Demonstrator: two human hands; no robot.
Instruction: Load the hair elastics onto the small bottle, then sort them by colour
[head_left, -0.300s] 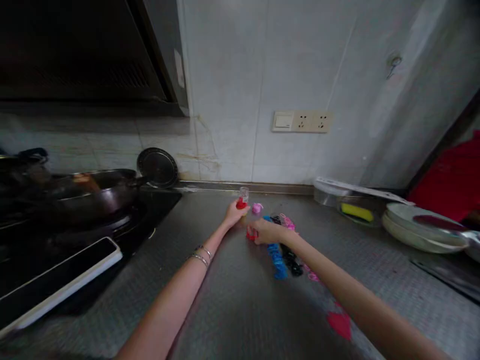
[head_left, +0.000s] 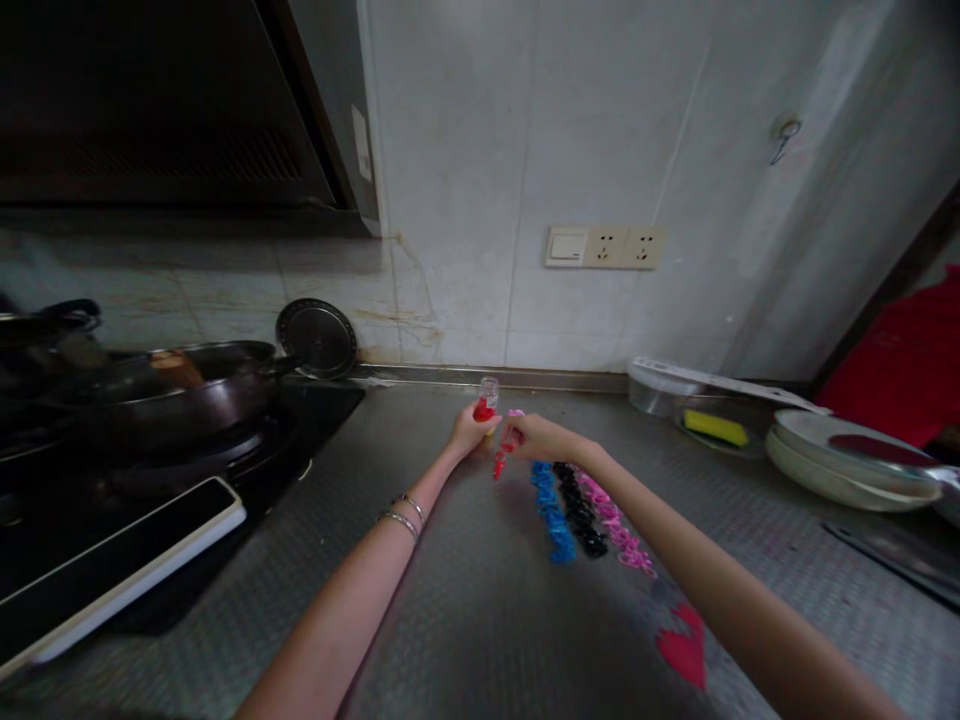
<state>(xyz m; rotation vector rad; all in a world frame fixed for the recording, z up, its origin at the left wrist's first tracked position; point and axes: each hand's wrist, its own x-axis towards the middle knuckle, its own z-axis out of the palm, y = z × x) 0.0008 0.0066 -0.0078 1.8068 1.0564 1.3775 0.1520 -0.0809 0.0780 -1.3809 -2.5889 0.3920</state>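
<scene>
My left hand (head_left: 466, 432) is wrapped round a small clear bottle (head_left: 489, 386) with red bits inside, its open-looking end toward the wall. Just right of it, my right hand (head_left: 541, 438) pinches small red rubber bands close above the counter. Other red rubber bands (head_left: 499, 465) show below its fingertips. A pink cap (head_left: 515, 412) peeks out behind that hand, mostly hidden. Beside my right forearm lie rows of small rubber bands: a blue row (head_left: 553, 520), a black row (head_left: 582, 515) and a pink row (head_left: 616, 522).
A pan (head_left: 202, 395) stands on the stove at left, with a long white-edged device (head_left: 142, 560) before it. At right are a plastic tub (head_left: 651, 390), a yellow sponge (head_left: 715, 428) and stacked bowls (head_left: 840, 475). A red heart shape (head_left: 684, 648) marks the counter near me.
My right hand has lifted slightly and moved toward the wall, now covering most of the pink cap and uncovering more of the coloured rows. My left hand stays round the bottle.
</scene>
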